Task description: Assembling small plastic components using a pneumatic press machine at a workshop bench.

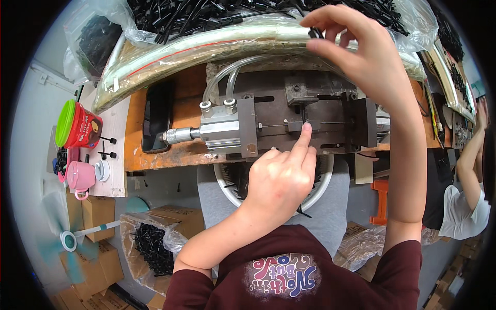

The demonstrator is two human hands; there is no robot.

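Note:
My left hand (283, 176) reaches over the clamping fixture (274, 81), its index finger stretched out and the other fingers partly folded. That fingertip touches the small block (295, 126) at the fixture's middle, where a thin black stem stands. Raised beyond the fixture, my right hand (361, 49) pinches a small black plastic piece (315, 33) between thumb and fingers; most of the piece is hidden. Behind it lies a heap of long black plastic parts (191, 18) on clear plastic. A silver air cylinder (219, 132) with two clear hoses sits at the fixture's left.
A dark phone (156, 116) lies left of the cylinder. Further left stand a red tub (85, 126) and a pink cup (81, 175). Between my knees is a white bucket (326, 178). A bag of black parts (154, 248), cartons (101, 263) and a fan (68, 241) are below; another person's arm (469, 150) is far right.

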